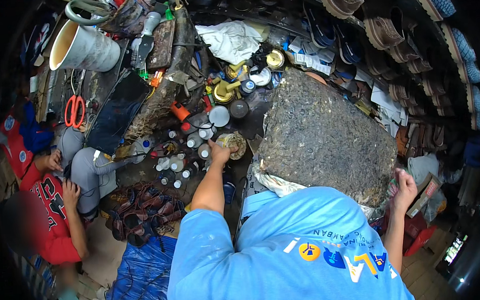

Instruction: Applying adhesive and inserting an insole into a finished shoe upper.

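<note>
My left hand (220, 151) reaches left of the dark slab and grips the near-left edge of a round, yellowish, crusted container (237, 143). Several small bottles (179, 163) with white, grey and dark caps stand just left of that hand. Beyond it sits a round pale-lidded jar (219, 116). Past the slab's right corner, my right hand (405, 189) is closed with curled fingers. Some clear, greenish plastic shows beside its fingertips; whether the hand holds it is unclear. The broad, rough, dark slab (326, 129) lies in front of my body, between both hands.
Open tins (275, 59) and a white cloth (230, 42) lie at the back. Shoes (383, 31) line shelves on the right. At left are a white bucket (96, 49), red-handled scissors (75, 111) and a seated person in red (50, 214). Brown leather straps (145, 209) are heaped near a blue sheet (140, 274).
</note>
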A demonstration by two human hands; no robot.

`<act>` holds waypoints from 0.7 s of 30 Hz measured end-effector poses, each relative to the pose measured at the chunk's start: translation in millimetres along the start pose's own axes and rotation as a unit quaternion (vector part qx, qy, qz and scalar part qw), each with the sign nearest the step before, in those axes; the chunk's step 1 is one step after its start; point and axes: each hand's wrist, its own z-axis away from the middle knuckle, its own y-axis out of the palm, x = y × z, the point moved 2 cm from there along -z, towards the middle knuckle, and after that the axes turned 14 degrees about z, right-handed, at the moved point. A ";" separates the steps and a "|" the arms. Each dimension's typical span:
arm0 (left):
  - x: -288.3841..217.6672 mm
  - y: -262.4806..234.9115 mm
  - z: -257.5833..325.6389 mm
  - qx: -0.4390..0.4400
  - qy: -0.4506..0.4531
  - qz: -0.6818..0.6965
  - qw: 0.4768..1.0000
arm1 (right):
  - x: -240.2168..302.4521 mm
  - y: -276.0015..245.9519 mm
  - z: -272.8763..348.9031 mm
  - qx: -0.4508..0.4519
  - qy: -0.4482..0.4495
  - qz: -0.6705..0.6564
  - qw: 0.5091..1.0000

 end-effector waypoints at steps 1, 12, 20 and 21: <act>10.3 -2.1 -9.0 -0.002 -0.004 0.001 1.000 | -3.8 -9.4 3.7 -0.002 0.044 -0.027 0.999; -15.1 3.5 39.4 0.033 0.012 0.299 0.954 | -24.7 3.0 20.5 -0.038 0.085 0.011 0.996; -150.0 -74.6 171.8 0.378 0.187 0.487 0.765 | -7.2 24.8 16.1 -0.037 0.026 0.005 0.999; -176.3 -68.7 182.6 0.409 0.231 0.451 0.758 | -9.3 27.9 15.5 -0.038 0.003 0.005 0.999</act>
